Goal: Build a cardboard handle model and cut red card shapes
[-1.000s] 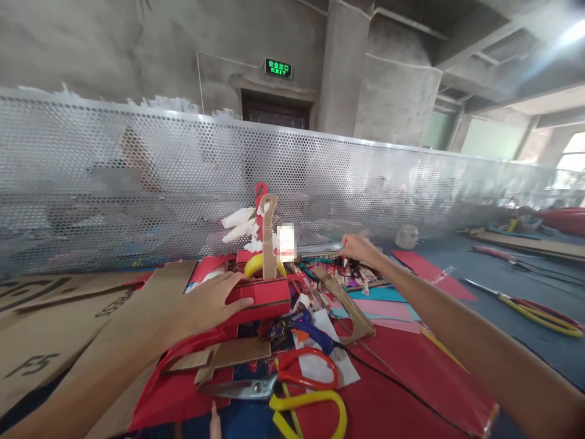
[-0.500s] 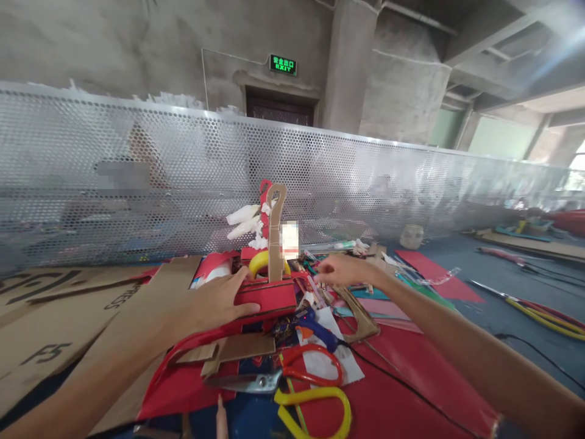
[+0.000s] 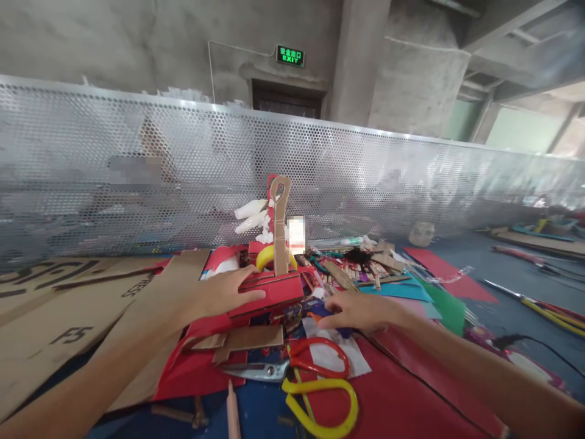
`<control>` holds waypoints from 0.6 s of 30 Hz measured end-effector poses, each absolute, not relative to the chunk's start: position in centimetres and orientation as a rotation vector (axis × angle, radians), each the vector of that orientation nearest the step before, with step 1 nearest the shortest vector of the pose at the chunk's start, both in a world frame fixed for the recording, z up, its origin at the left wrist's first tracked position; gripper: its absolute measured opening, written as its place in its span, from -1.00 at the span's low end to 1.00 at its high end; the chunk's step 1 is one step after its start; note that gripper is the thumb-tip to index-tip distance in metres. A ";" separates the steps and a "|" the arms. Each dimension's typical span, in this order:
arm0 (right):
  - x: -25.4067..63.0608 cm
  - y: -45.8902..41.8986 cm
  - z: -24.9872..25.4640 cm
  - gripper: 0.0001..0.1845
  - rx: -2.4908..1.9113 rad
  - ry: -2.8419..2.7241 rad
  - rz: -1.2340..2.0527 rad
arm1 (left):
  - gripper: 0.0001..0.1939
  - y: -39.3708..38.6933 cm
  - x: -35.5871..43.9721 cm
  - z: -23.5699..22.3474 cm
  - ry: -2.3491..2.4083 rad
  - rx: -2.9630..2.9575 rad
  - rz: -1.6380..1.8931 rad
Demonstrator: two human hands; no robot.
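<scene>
My left hand (image 3: 223, 294) lies flat, fingers stretched, on top of a red cardboard box model (image 3: 278, 291). A tall cardboard upright (image 3: 280, 222) and a yellow ring (image 3: 264, 258) stand on that box. My right hand (image 3: 361, 310) is low, just right of the box, its fingers curled over a blue glue gun (image 3: 317, 312). Most of the gun is hidden under the hand. Red-handled scissors (image 3: 315, 361) lie just in front of both hands on white paper.
A yellow loop handle (image 3: 322, 403) and a pencil (image 3: 232, 414) lie nearest me. Large cardboard sheets (image 3: 68, 311) cover the left. Sticks and scraps (image 3: 361, 265) and coloured paper (image 3: 411, 291) lie to the right. A perforated metal screen (image 3: 183, 177) runs behind. A black cable (image 3: 411, 381) crosses the red sheet (image 3: 402, 402).
My right hand has drawn back from the stick pile at the far right and come down onto the glue gun. The left hand stays on the red box.
</scene>
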State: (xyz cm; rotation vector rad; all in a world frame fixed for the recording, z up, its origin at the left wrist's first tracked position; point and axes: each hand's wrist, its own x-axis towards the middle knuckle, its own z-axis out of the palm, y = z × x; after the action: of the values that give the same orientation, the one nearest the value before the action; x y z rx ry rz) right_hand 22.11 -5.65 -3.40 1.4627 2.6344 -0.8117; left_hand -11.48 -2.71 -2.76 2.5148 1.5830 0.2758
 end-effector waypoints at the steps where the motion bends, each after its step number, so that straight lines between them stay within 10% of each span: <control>1: 22.7 -5.6 -3.1 -0.46 1.465 2.617 -0.960 | -0.09 -2.6 -11.6 -2.8 1.589 2.503 0.269; 12: 25.6 -7.0 -1.2 -0.60 1.462 2.674 -2.291 | -0.13 -2.7 -11.6 -2.9 1.564 2.548 0.260; 18: 24.4 -6.6 -1.6 -0.63 1.597 2.922 -2.172 | -0.18 -3.6 -11.2 -2.1 1.501 2.612 0.193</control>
State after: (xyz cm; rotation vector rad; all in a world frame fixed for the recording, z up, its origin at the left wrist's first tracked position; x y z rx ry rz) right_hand 24.42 -6.60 -1.61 1.5972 2.9224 -2.1722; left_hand -11.20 -3.58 -2.12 2.6121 1.5013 0.1935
